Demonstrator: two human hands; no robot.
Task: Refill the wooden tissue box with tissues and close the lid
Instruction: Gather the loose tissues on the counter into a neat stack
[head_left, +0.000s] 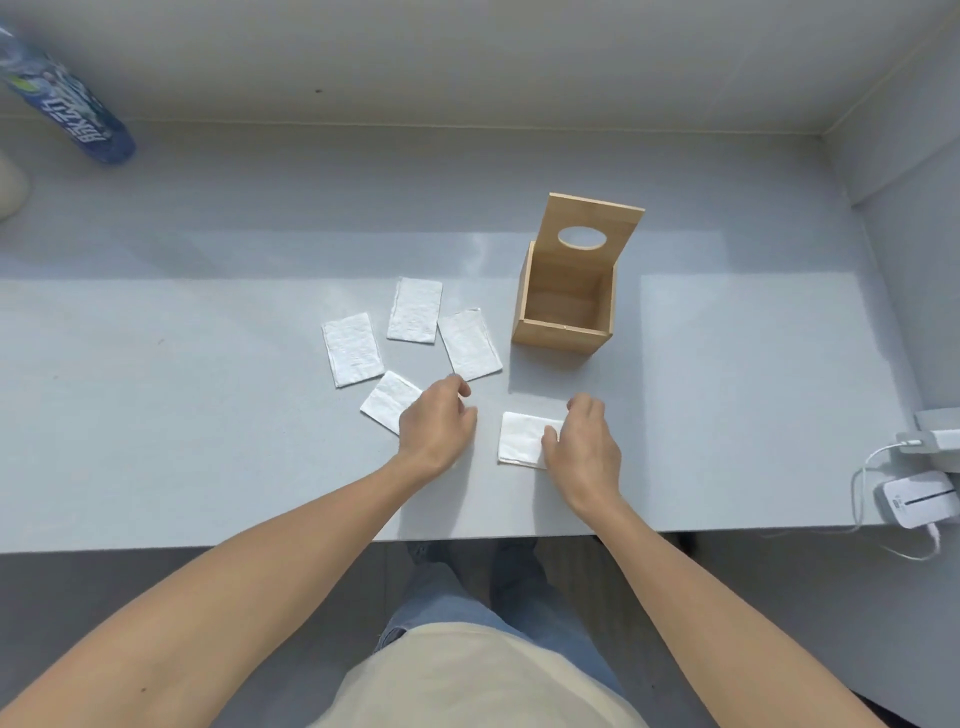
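The box (563, 312) stood toward the right of the pale grey worktop (208, 415), a square thing of smooth light wood, its inside bare. Its lid (592, 234), a flat board with an oval hole cut through it, was tipped up and back at the far side. Five folded tissues lay flat to the left of the box and nearer the front edge, all white rectangles with a soft, dimpled surface: three in a loose fan (414, 317), a fourth (387, 402) partly under the left hand (436, 421), and a fifth (524, 437) under the right hand (584, 441). The left hand rested palm down, its fingers curled loosely, gripping nothing that I could see. The right hand lay on the fifth tissue's right end with the thumb on the paper; whether it pinched the sheet I could not tell. A blue printed bottle (67, 104) leaned in the far left corner, and a small white device (917, 501) with a cable sat at the right edge.
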